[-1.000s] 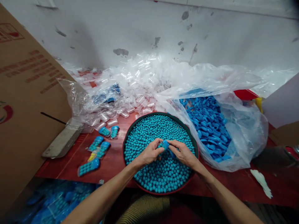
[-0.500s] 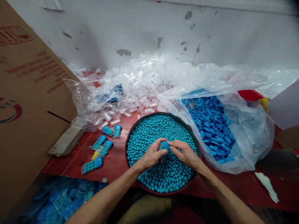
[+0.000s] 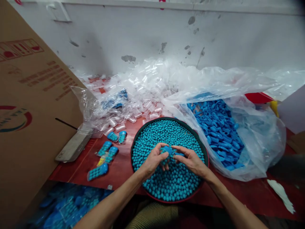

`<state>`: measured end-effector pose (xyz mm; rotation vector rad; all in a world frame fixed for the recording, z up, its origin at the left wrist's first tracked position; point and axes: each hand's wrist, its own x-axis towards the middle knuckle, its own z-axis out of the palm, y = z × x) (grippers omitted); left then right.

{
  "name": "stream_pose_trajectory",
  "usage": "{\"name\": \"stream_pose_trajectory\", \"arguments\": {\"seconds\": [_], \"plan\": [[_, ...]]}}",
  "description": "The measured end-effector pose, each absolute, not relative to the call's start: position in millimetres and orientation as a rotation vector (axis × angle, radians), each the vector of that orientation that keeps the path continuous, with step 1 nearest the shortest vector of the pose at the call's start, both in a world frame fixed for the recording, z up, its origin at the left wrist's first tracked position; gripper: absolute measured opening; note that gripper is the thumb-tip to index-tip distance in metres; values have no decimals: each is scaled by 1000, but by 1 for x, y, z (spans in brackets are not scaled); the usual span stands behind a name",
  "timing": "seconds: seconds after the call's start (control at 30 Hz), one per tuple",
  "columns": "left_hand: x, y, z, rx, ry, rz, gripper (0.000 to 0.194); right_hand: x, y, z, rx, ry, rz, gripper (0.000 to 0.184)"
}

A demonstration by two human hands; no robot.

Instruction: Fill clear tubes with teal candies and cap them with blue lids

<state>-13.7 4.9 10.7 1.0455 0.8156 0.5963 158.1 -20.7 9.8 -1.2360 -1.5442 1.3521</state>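
My left hand (image 3: 153, 160) is closed on a small clear container (image 3: 167, 150) with blue at its top, above the round tub (image 3: 206, 154) of turquoise balls (image 3: 164, 130). The fingers cover most of the container, so how full it is cannot be told. Between the thumb and fingers of my right hand (image 3: 193, 161) is a blue plastic cap (image 3: 179, 154), just right of the container. Left of the tub lie several ball-filled containers (image 3: 97, 171) with blue caps on the red table (image 3: 78, 173).
Behind the tub spreads a heap of clear empty containers (image 3: 149, 105). At right, a plastic bag (image 3: 259, 140) holds loose blue caps (image 3: 218, 133). A cardboard box (image 3: 35, 105) and a grey block (image 3: 73, 146) stand at left. Filled containers (image 3: 69, 206) lie below the table edge.
My right hand has drawn slightly away from the container, and the blue cap now shows apart in its fingers. The whole view has shifted a little.
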Motion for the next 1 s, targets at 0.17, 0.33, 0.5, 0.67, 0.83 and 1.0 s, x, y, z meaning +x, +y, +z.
{"name": "stream_pose_trajectory", "arguments": {"seconds": [0.17,0.33,0.5,0.67,0.83,1.0], "plan": [[-16,3,21,1142,750,487,35,162,-10,22,-1209,-1255,1494,34],[-12,2,27,1190,779,547,56,146,-12,18,-1372,-1324,1178,25],[-8,-4,33,1158,795,715,55,131,-35,12,-1322,-1835,685,51],[-6,-9,34,1113,727,793,43,126,-45,10,-1436,-2004,513,93],[-2,-11,26,1110,759,786,30,121,-42,13,-1470,-2017,290,68],[1,-14,21,1109,845,770,30,123,-40,15,-1406,-2081,227,63]]}}
